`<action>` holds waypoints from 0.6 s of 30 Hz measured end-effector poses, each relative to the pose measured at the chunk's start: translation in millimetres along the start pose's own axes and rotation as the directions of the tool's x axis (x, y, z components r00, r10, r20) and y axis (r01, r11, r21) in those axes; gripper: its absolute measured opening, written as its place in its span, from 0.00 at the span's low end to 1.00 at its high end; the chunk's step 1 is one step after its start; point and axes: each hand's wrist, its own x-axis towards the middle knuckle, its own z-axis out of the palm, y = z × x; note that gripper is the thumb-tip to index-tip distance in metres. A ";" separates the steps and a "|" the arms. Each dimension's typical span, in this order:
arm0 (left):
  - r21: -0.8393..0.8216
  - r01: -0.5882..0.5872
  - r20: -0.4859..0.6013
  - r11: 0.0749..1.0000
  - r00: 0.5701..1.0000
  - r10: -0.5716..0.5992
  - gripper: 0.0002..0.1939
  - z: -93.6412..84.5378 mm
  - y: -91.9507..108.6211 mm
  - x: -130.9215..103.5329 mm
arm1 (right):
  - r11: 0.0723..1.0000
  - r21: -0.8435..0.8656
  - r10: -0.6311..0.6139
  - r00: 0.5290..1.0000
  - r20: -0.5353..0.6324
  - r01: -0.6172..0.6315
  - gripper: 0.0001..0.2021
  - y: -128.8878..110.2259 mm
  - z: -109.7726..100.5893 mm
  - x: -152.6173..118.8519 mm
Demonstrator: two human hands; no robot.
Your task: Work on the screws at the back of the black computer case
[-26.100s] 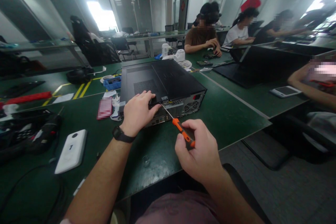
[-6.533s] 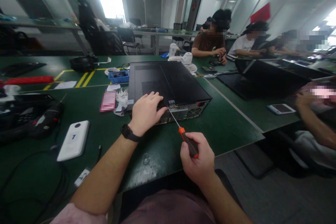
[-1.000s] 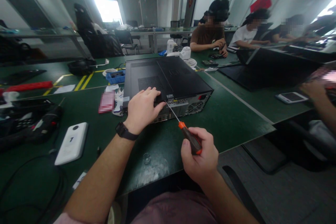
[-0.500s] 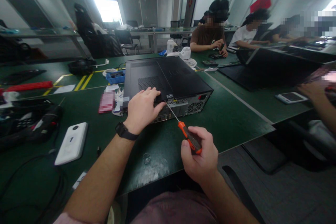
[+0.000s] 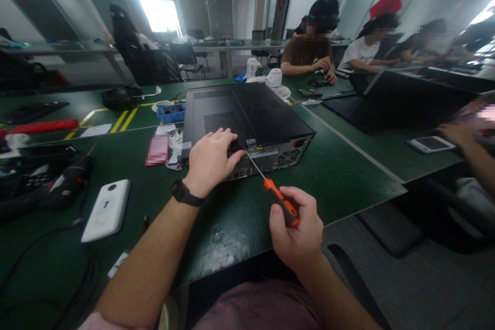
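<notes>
The right hand (image 5: 299,232) is closed around the handle of a screwdriver (image 5: 275,194). The shaft runs forward and to the left from this grip, its tip at the near upper edge of a black computer case (image 5: 266,108), beside the left thumb (image 5: 234,159). The left hand (image 5: 209,162) lies on that edge with fingers extended; no grasped item is visible there. The case rests flat on the green table (image 5: 348,175), ahead and left of the right hand; the left hand is nearer, touching it.
</notes>
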 end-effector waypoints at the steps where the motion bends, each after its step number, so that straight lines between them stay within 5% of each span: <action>1: 0.001 -0.002 0.000 1.000 1.000 0.002 0.19 0.4 -0.3 0.1 | 1.000 0.011 -0.004 1.000 0.002 0.004 0.15 -0.6 0.0 -0.1; 18: 0.001 -0.003 0.005 1.000 1.000 0.003 0.20 0.6 -0.6 0.4 | 0.998 0.022 -0.051 0.998 0.030 0.051 0.13 1.1 1.0 1.6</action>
